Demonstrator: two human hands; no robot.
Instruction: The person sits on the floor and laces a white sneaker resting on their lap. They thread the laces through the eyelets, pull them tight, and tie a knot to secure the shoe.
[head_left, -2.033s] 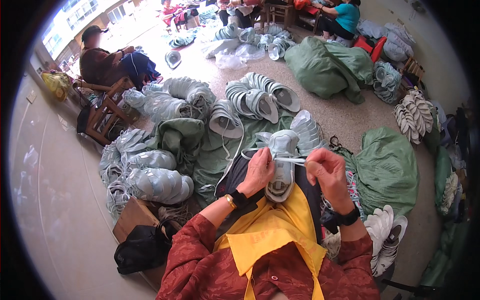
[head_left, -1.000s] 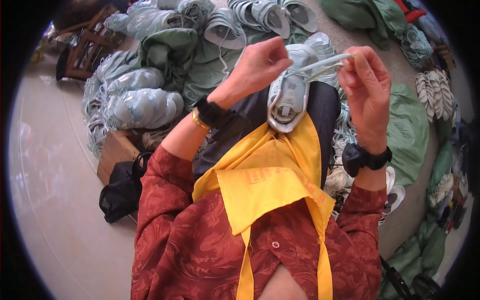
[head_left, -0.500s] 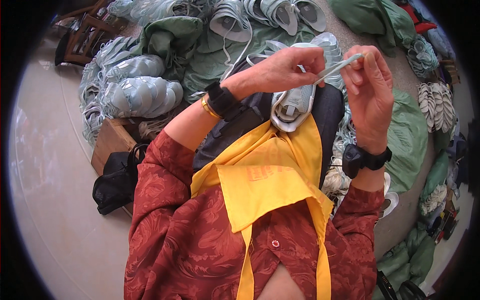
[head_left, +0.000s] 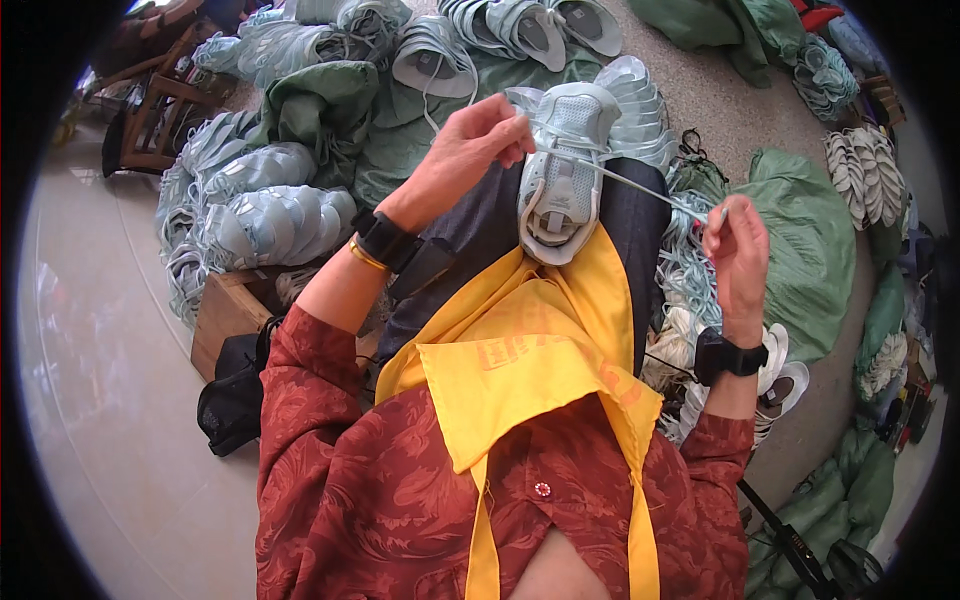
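A pale blue-grey sneaker rests on my lap between my thighs, toe pointing away from me and opening toward me. A light shoelace crosses its upper and stretches out to the right. My right hand has the far end of that lace pinched between thumb and fingers, off to the right of the shoe. Just left of the sneaker, my left hand is closed, its fingertips on lace at the shoe's side. The exact grip of those fingertips is partly hidden.
Nested rows of pale blue shoe uppers lie at the left, with more at the back. A wooden box and a black bag stand at my left. Green sacks and cream uppers lie at the right.
My hands have moved apart: the left one went left, the right one lower. The lace now runs long between shoe and right hand, and more of the sneaker shows.
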